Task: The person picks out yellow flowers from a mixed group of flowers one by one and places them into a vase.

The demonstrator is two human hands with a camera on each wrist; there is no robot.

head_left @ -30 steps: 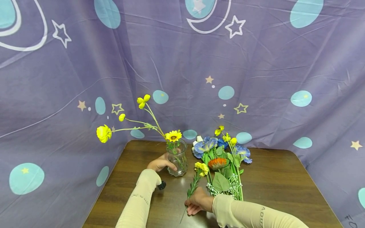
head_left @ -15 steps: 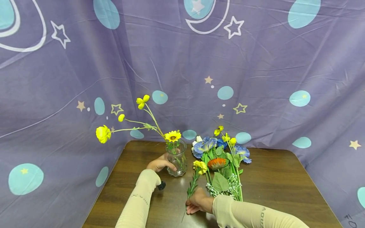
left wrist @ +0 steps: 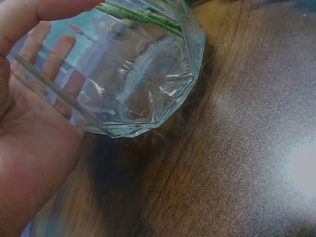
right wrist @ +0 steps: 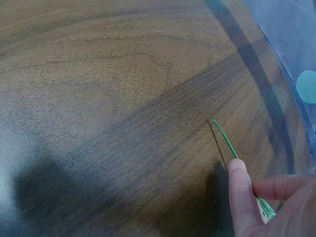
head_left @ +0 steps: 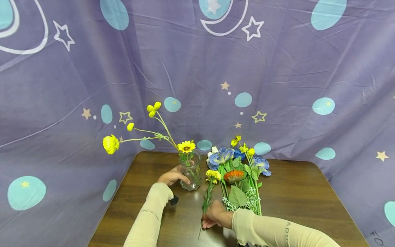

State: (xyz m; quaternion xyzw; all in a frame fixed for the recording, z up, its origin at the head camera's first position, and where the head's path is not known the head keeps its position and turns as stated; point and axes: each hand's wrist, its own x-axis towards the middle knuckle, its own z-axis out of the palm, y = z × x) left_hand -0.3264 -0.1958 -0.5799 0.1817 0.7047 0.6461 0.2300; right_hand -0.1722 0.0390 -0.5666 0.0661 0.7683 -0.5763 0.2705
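Observation:
My left hand [head_left: 173, 176] grips the clear glass vase [head_left: 192, 175] from its left side; in the left wrist view the thumb and fingers wrap round the faceted glass [left wrist: 148, 89]. In the vase stand a yellow sunflower-like bloom [head_left: 186, 146] and a branching stem whose yellow flowers [head_left: 111, 144] lean far out to the left. Near the table's front my right hand [head_left: 215, 214] pinches the lower stem of a yellow carnation-like flower [head_left: 213, 175] with leafy green sides. The thin green stem end [right wrist: 225, 138] sticks out past the fingertips in the right wrist view, close over the wood.
Right of the vase lies a pile of artificial flowers: blue blooms [head_left: 220, 157], an orange flower [head_left: 234, 176], small white sprigs [head_left: 253, 202] and yellow buds [head_left: 243, 148]. The brown wooden table [head_left: 296, 195] meets a purple patterned curtain [head_left: 277, 68] at its back and sides.
The carnation-like flower's head has shifted slightly left and up, its stem turning more upright in my right hand. My left hand and the vase keep their place.

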